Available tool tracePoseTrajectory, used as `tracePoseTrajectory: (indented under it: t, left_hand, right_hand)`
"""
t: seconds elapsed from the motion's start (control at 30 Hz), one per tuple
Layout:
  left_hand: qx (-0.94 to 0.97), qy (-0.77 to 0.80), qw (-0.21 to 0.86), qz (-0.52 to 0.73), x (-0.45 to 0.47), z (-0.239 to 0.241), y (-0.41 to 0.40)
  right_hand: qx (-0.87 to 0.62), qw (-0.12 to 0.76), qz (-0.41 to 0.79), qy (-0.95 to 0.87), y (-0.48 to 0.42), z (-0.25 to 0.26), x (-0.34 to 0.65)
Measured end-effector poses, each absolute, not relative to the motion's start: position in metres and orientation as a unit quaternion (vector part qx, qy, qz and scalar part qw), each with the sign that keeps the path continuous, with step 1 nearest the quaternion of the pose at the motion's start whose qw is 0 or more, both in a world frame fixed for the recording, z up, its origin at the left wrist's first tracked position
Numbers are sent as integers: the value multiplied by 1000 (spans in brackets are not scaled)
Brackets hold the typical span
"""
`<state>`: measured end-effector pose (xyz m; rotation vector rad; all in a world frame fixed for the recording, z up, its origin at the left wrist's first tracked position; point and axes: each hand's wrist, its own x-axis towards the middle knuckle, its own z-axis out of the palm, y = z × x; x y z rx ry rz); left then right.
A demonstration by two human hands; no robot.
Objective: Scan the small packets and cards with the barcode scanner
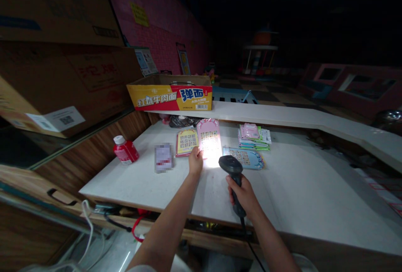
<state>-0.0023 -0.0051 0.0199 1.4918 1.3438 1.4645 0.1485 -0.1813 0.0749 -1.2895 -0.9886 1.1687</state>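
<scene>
My right hand (243, 194) is wrapped round the handle of a black barcode scanner (231, 166), whose head points at a pink card (209, 139) lit by a bright patch of light. My left hand (196, 160) rests at the pink card's lower left corner, fingers curled on its edge. A yellow card (186, 142) lies just left of it. A blue card (248, 157) lies right of the scanner head. All of them lie on a white counter (301, 188).
A stack of pink and green cards (253, 136) sits further back. A red bottle with a white cap (125, 150) lies at the left; a blurred paper (163, 157) lies near it. An open yellow-red carton (171, 92) stands on the raised ledge. Large cardboard boxes (63, 54) fill the left.
</scene>
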Motion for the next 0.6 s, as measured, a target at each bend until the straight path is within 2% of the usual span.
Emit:
tracePoseTrajectory:
  t: [0.13,0.3,0.6]
  left_hand:
    - [566,485,352,566,-3,17,-4]
    - [569,508,331,555,-5,16,-1]
    - [552,452,390,582,-2,13,-1]
  right_hand:
    - [-540,541,497,-409,-182,74,151]
    - [-544,543,493,-408,-180,76,152]
    - [-545,537,491,-416,-168,72,149]
